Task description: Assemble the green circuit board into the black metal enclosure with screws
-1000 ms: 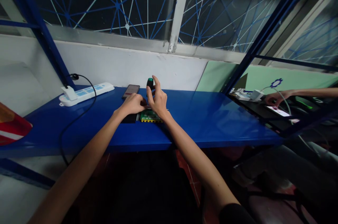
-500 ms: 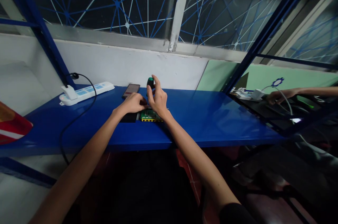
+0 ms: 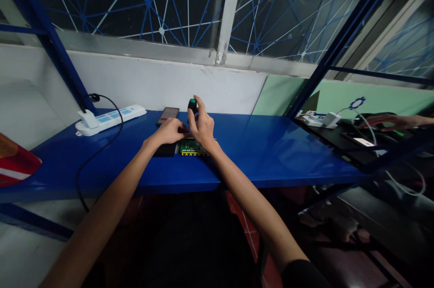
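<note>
Your right hand [image 3: 202,127] is raised over the green circuit board [image 3: 191,148], thumb and fingers pinched around a small black tool with a green cap [image 3: 192,106] that stands upright — probably a screwdriver, though it is too small to be sure. Your left hand [image 3: 170,132] lies curled, knuckles up, just beside the right one, resting on a flat black piece [image 3: 164,151] that touches the board's left edge; I cannot tell whether its fingers grip anything. The board lies flat on the blue worktop [image 3: 271,152], directly under your right palm and near the front edge.

Just beyond your left hand lies a phone [image 3: 167,115] with its screen lit. Farther out to the left, a white power strip [image 3: 110,119] sits by the wall, a black cable [image 3: 96,152] looping from it down over the worktop's edge. Well off to the right of your hands, another person's hand [image 3: 389,121] reaches over a separate dark surface — white adapters [image 3: 322,120] and cords lie there.
</note>
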Action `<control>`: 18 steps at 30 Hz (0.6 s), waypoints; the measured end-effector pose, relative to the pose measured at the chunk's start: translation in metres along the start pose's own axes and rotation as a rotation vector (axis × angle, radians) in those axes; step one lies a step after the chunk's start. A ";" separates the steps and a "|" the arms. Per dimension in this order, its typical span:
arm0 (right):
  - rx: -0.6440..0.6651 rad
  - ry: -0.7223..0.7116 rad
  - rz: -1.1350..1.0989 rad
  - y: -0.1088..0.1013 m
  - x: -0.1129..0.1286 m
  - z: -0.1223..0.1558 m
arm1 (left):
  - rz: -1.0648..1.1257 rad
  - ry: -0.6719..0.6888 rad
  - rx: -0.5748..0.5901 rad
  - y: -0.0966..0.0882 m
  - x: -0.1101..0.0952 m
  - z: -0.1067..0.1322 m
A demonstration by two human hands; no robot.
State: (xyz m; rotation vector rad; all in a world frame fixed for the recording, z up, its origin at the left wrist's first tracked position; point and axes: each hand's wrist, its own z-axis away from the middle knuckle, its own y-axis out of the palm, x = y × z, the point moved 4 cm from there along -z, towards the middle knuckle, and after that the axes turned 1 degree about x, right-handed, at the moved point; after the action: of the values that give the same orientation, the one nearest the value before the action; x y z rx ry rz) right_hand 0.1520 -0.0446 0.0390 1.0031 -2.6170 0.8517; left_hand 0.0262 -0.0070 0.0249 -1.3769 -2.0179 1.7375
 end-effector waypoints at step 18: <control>0.012 -0.008 0.002 0.000 0.001 0.000 | -0.004 -0.038 0.042 0.001 0.001 0.001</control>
State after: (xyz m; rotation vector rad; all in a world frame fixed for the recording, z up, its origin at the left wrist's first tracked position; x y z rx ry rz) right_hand 0.1513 -0.0458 0.0393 1.0090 -2.6232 0.8668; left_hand 0.0254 -0.0077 0.0235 -1.3360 -1.9905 1.8066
